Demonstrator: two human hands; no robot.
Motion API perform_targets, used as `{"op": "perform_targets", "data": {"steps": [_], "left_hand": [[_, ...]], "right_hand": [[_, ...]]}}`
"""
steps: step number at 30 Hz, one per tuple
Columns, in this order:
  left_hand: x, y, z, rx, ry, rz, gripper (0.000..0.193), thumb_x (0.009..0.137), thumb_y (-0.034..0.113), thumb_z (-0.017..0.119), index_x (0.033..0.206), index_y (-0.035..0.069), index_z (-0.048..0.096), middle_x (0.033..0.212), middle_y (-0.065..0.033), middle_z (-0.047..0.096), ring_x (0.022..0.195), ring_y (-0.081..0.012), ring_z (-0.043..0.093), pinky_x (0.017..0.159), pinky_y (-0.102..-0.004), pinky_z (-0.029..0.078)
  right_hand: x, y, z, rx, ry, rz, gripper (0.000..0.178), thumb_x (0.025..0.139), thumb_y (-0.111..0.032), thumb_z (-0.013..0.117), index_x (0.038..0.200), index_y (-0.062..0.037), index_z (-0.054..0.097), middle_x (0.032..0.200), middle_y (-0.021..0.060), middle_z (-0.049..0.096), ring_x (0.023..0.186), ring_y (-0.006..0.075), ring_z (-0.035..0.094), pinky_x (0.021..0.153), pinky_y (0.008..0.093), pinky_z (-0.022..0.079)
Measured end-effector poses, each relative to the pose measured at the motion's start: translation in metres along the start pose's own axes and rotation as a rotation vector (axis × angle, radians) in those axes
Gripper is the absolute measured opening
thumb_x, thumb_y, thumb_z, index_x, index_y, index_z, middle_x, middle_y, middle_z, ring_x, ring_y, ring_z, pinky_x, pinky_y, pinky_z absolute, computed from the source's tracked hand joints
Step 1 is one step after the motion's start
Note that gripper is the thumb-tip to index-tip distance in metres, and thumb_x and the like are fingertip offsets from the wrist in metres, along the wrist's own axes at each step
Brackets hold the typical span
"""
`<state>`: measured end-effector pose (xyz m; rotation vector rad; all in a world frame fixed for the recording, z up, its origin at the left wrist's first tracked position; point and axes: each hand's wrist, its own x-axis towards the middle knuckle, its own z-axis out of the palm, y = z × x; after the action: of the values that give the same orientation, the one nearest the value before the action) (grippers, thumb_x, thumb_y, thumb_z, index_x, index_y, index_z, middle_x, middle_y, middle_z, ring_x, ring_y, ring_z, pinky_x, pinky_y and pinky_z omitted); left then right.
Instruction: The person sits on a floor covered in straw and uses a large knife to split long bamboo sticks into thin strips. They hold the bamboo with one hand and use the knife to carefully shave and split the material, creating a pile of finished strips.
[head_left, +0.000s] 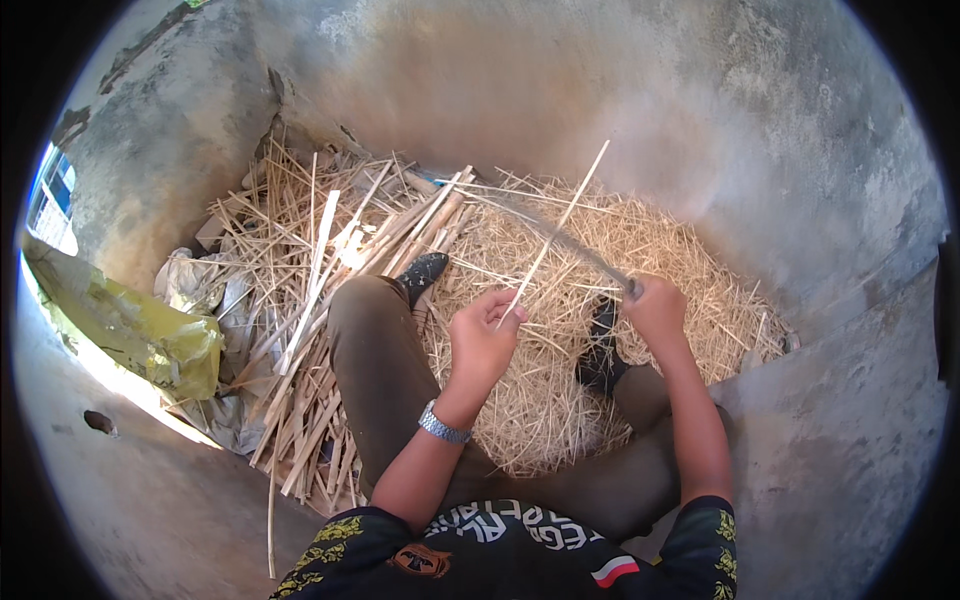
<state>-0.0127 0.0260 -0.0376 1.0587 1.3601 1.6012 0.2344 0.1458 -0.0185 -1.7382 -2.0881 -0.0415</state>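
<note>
Huge heap of shavings (690, 260) beyond the right hand (655, 308), so I'd guess loads done; the strip pile (310, 400) left of the left hand (484, 335) might be what's left. The left hand's pinching a pale strip (571, 205) slanting out ahead, right hand's closed round a blurry blade-like tool (598, 264).

yellow plastic sheet (165, 345), left | stained grey wall (560, 85), far side
</note>
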Motion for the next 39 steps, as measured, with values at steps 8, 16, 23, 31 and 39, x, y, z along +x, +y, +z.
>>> {"op": "perform_targets", "data": {"steps": [8,16,23,31,39], "left_hand": [[-0.006,0.013,0.006,-0.114,-0.025,-0.219,0.024,0.099,0.006,0.061,0.117,-0.009,0.065,0.086,-0.0064,0.069,0.081,-0.0092,0.066,0.071,-0.0219,0.051],[-0.003,0.009,0.001,-0.105,-0.064,-0.261,0.025,0.100,0.007,0.059,0.120,-0.008,0.064,0.083,-0.0016,0.065,0.071,-0.0045,0.058,0.063,-0.0186,0.044],[-0.009,0.027,-0.002,-0.220,-0.109,-0.248,0.026,0.098,0.010,0.063,0.119,-0.005,0.064,0.080,0.0032,0.060,0.060,0.0008,0.044,0.052,-0.0160,0.031],[-0.010,0.026,0.005,-0.230,-0.170,-0.322,0.022,0.097,0.007,0.060,0.116,-0.004,0.063,0.079,0.0025,0.059,0.058,-0.0003,0.043,0.050,-0.0173,0.030],[-0.013,0.046,-0.004,-0.330,-0.194,-0.390,0.017,0.098,0.010,0.056,0.113,0.003,0.060,0.075,0.0042,0.053,0.049,0.0017,0.033,0.042,-0.0170,0.021]], "right_hand": [[-0.010,0.017,0.005,-0.074,0.050,-0.138,0.019,0.078,-0.023,0.070,0.071,-0.0054,0.065,0.068,0.0156,0.065,0.062,0.0351,0.064,0.058,0.0451,0.051],[-0.006,0.022,0.046,0.089,0.078,-0.272,0.010,0.070,-0.016,0.071,0.075,-0.0085,0.069,0.068,0.0111,0.064,0.058,0.0324,0.062,0.058,0.0416,0.052],[-0.001,0.010,0.018,0.073,0.345,-0.477,0.014,0.073,-0.020,0.071,0.074,-0.0075,0.067,0.064,0.0109,0.062,0.056,0.0286,0.062,0.057,0.0429,0.050],[0.006,0.035,-0.003,0.012,0.076,0.062,0.014,0.080,-0.020,0.068,0.080,-0.0055,0.071,0.064,0.0119,0.063,0.057,0.0281,0.063,0.057,0.0424,0.050],[0.010,0.015,0.001,0.105,0.263,-0.331,0.011,0.075,-0.017,0.072,0.077,-0.0064,0.070,0.064,0.0112,0.064,0.053,0.0266,0.060,0.054,0.0388,0.050]]}}
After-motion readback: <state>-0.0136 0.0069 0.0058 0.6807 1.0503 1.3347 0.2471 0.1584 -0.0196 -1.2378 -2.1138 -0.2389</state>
